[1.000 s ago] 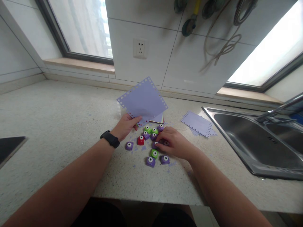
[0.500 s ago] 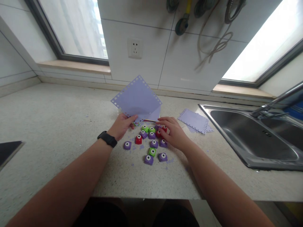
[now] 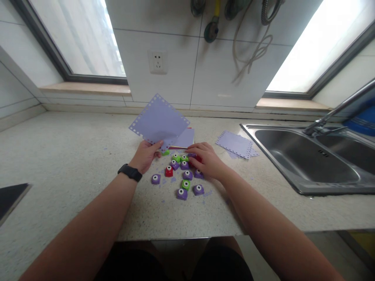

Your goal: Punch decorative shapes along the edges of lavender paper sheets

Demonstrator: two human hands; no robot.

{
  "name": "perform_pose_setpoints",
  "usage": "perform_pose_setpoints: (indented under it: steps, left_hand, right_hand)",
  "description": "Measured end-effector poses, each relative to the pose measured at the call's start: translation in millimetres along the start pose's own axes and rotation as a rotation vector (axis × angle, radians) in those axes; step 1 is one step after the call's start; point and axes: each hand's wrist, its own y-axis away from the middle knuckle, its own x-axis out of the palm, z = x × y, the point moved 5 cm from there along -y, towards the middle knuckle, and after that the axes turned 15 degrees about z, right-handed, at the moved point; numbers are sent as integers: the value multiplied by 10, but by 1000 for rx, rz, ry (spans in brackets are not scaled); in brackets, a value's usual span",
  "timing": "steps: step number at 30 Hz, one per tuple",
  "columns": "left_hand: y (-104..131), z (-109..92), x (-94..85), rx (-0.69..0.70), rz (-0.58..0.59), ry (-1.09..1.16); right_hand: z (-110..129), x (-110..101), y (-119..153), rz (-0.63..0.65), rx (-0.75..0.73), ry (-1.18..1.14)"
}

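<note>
My left hand (image 3: 146, 155) pinches the near corner of a lilac sheet (image 3: 159, 119) whose edges are punched with small holes, holding it raised and tilted. My right hand (image 3: 203, 157) rests with its fingers spread at the near edge of a stack of lilac paper (image 3: 186, 138), partly covering some punches. Several small craft punches lie between and below the hands, among them a red punch (image 3: 169, 171), a green punch (image 3: 186, 184) and a purple punch (image 3: 198, 189). Tiny lilac paper bits are scattered round them.
Punched lilac sheets (image 3: 236, 144) lie to the right, beside a steel double sink (image 3: 304, 160) with a faucet (image 3: 336, 111). A dark flat object (image 3: 13, 199) is at the far left. The tiled wall bears a socket (image 3: 158, 61) and hanging cords.
The raised sheet has shifted slightly leftward from the paper stack, showing more of it. My right hand remains by the stack, and the whole view has turned a little.
</note>
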Motion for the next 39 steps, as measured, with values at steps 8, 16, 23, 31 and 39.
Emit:
perform_pose_setpoints:
  steps: [8, 16, 23, 31, 39]
  left_hand:
    - [11, -30, 12, -4, 0, 2]
    - [11, -15, 28, -26, 20, -9]
    - [2, 12, 40, -39, 32, -30]
    - [8, 3, 44, -39, 25, -54]
    - [19, -9, 44, -32, 15, -69]
  right_hand:
    - [406, -106, 150, 270, -243, -144]
    - [485, -2, 194, 413, -178, -16]
    - [580, -30, 207, 440, -159, 55]
    - [503, -40, 162, 342, -195, -29]
    - [320, -215, 160, 24, -36, -219]
